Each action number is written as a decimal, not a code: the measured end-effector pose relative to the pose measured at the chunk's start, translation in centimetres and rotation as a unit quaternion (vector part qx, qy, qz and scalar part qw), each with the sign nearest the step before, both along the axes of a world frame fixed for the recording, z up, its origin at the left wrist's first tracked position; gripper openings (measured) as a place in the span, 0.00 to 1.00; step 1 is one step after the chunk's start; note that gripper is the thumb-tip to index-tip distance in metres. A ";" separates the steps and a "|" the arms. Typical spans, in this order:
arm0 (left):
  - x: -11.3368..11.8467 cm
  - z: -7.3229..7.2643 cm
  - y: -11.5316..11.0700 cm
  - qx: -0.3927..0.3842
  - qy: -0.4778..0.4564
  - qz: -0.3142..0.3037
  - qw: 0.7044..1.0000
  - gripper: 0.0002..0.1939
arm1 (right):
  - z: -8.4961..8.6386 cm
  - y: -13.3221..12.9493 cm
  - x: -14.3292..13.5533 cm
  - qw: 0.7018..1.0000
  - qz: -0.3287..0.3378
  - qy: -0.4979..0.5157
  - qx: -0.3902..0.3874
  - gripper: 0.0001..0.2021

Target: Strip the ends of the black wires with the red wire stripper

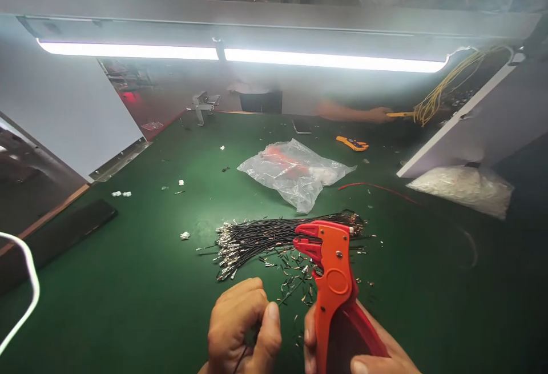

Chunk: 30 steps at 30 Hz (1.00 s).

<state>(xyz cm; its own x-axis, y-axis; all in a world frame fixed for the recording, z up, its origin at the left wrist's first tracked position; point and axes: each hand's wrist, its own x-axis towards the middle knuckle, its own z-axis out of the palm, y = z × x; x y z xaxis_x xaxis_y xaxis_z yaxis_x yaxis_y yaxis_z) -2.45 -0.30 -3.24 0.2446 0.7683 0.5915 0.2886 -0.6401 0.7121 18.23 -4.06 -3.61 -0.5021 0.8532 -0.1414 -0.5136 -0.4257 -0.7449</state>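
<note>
My right hand (377, 351) is wrapped round the handles of a red and orange wire stripper (336, 282), its jaws pointing left and standing apart. To its left, my left hand (244, 325) is closed in a pinch on a thin dark wire (290, 294), whose end sticks out toward the tool. Behind both hands a bundle of black wires (265, 234) lies crosswise on the green table (149, 282), with metal terminals at its left end. The tool's head hides part of the bundle's right side. Short wire scraps (295, 265) are scattered in front of the bundle.
A clear plastic bag (295, 174) with something red inside lies behind the bundle. Further back are a yellow tool (351, 144) and a metal stand (203, 105). Another person's hand (379, 115) holds something yellow across the table. A filled bag (464, 188) sits at right.
</note>
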 end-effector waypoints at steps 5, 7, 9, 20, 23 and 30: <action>0.3 0.6 -0.2 -0.004 -0.028 0.022 0.999 0.17 | -1.6 -0.5 0.0 0.996 0.033 0.067 0.049 0.25; 0.4 0.8 0.0 -0.005 -0.034 0.027 0.999 0.17 | -1.8 -0.6 -0.1 0.998 0.038 0.054 0.017 0.26; 0.4 1.0 0.1 -0.007 -0.037 0.029 0.999 0.16 | -2.1 -0.6 -0.4 0.995 0.057 0.078 0.005 0.26; 0.2 1.6 -0.4 -0.013 -0.022 -0.012 1.000 0.16 | -2.0 -0.5 -1.0 0.992 0.048 0.100 -0.054 0.28; 0.1 1.4 -0.5 0.007 -0.011 -0.008 1.000 0.17 | -1.7 -0.5 -1.1 0.992 0.040 0.101 -0.069 0.28; 0.1 1.3 -0.6 0.030 0.022 -0.025 0.999 0.18 | -1.4 -0.5 -1.3 0.992 0.040 0.094 -0.080 0.29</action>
